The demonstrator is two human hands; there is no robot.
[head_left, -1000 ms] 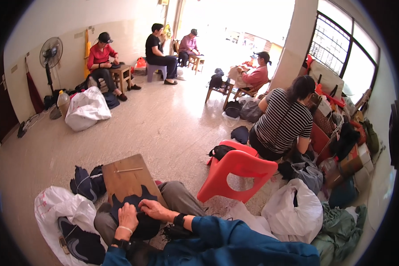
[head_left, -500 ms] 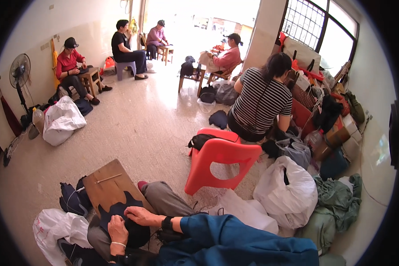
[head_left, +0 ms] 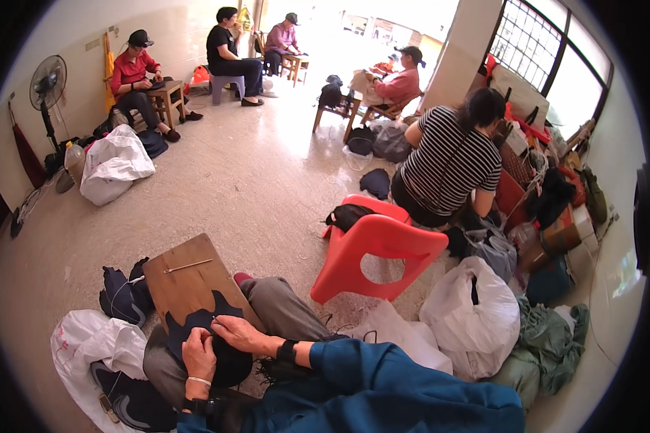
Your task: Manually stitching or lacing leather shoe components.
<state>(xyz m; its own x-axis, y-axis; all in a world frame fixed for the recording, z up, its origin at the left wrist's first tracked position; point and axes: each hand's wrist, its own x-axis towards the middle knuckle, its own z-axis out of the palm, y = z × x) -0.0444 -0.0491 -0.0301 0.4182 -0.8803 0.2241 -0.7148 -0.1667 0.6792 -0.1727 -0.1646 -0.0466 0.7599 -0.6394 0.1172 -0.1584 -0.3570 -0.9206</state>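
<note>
A dark navy cloth piece with a scalloped edge lies over the near end of a wooden board and my lap. My left hand is closed at the cloth, thumb and fingers pinched together on it. Just right of it, my right hand is closed in a pinch over the cloth's upper part. Whatever sits between the right fingertips is too small to name. A rounded black bundle rests under my hands. On the board, beyond the cloth, lies a thin stick-like tool.
Dark cloth bundles and a white sack are at my left. A red plastic chair stands ahead right, near a person in a striped shirt. White bags and green sacks crowd the right. Other people sit farther off.
The whole view has shifted, so the room sits farther right in the picture. Both hands stay close together at the cloth, with fingers slightly repositioned. The stick-like tool remains on the board.
</note>
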